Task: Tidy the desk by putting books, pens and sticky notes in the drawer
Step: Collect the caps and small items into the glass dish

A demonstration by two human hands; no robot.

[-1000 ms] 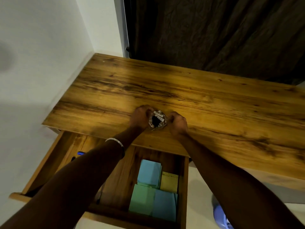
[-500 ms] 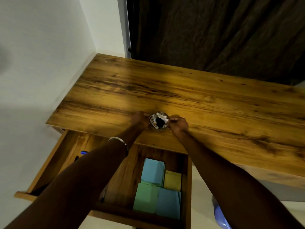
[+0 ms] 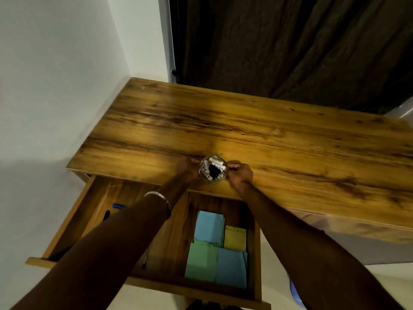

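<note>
Head view: clear glass jar (image 3: 213, 168) of small clips, on desk (image 3: 245, 130) near its front edge. Left hand (image 3: 186, 168) and right hand (image 3: 240, 175) curl against its opposite sides. Below the grip, open drawer (image 3: 67, 229): sticky notes (image 3: 218, 249) at right, blue pen (image 3: 117, 206) at left.

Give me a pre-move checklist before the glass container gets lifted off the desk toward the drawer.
1. Left hand on the glass container: ok, fingers at its left side.
2. Right hand on it: ok, fingers at its right rim.
3. Container upright on the desk: ok, contents inside.
4. Drawer open: ok, pulled well out.
5. Free floor in drawer: cannot tell; sticky notes fill the right side, left arm hides the middle.
6. Firm grip: cannot tell.
</note>
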